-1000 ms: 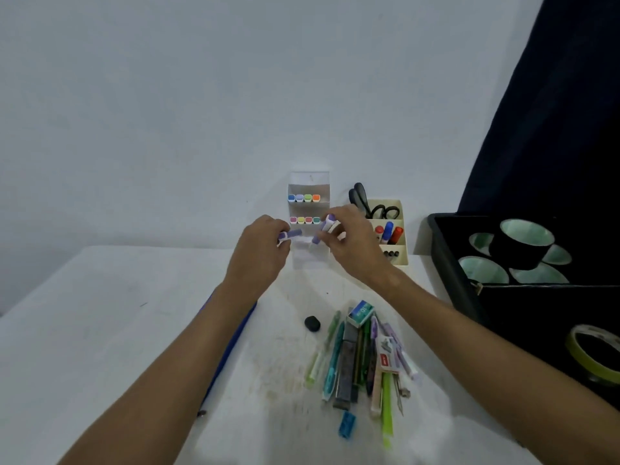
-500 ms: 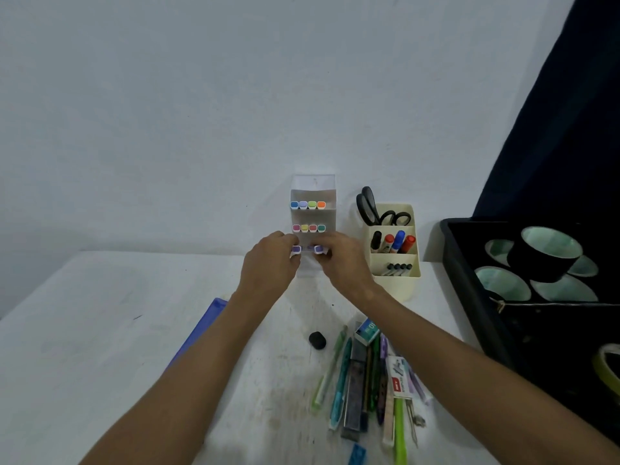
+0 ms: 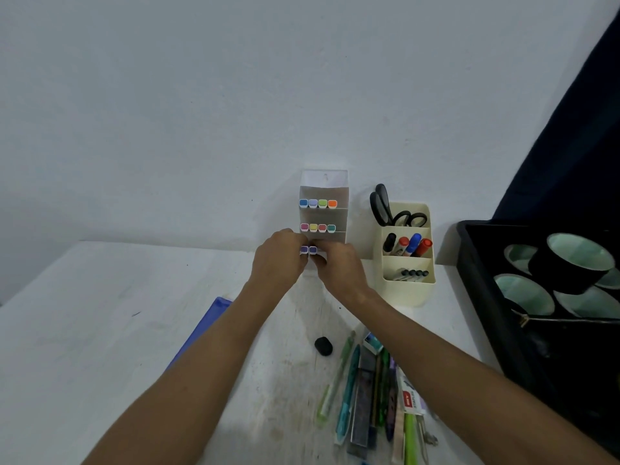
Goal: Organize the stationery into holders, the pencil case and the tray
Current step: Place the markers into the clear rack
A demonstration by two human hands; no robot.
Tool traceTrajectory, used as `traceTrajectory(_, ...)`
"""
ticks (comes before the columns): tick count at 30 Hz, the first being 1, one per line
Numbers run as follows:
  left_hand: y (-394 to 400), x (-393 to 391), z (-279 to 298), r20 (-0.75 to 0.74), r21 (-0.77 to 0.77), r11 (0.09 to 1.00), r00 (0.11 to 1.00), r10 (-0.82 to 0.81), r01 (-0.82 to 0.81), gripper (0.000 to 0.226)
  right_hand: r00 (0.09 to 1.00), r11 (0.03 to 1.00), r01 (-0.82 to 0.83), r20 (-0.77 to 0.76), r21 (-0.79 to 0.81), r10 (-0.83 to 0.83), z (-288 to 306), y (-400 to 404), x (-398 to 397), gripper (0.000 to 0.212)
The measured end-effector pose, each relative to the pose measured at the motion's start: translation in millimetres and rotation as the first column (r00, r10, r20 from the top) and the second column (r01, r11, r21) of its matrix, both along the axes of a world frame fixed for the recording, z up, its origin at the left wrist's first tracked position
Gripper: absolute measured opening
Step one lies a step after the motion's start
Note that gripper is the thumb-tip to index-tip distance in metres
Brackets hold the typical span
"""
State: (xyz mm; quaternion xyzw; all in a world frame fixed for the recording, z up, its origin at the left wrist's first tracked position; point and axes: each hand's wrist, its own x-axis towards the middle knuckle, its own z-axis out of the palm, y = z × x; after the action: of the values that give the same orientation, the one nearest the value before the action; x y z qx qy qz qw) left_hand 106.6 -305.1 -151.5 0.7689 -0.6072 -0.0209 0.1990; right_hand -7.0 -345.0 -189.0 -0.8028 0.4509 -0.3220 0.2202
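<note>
The left hand (image 3: 280,260) and right hand (image 3: 337,266) are each pinching a purple marker (image 3: 304,250); pushing them straight down into the clear holder (image 3: 323,209) should be working best.

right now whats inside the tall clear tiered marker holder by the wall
The tall clear tiered marker holder shows four coloured caps in its top tier, four in the middle, and two purple caps in the bottom. Both hands cover the rest of that tier.

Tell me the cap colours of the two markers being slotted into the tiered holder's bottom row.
Both markers have purple caps, seen in the head view.
</note>
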Motion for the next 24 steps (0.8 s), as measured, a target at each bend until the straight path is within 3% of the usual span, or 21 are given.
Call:
traceTrajectory(12, -14.8, 1.9, -13.4, -0.012, 0.031, 0.999, 0.999, 0.034, -0.033, 0.030, 0.993, 1.000, 0.012, -0.116, -0.003, -0.013, -7.1, -11.0, 3.5, 0.026)
traceTrajectory(19, -5.3, -1.6, -10.9, 0.058, -0.003, 0.999, 0.997, -0.043, 0.043, 0.031, 0.984, 0.999, -0.052, -0.173, 0.004, 0.052, 0.9, -9.2, -0.3, 0.025)
traceTrajectory(24, 25.9, -11.9, -12.2, 0.027, 0.003, 0.994, 0.994, -0.110, 0.110, 0.054, 0.955, 0.973, -0.220, -0.189, 0.062, 0.228, 12.1, 4.7, -19.8, 0.061)
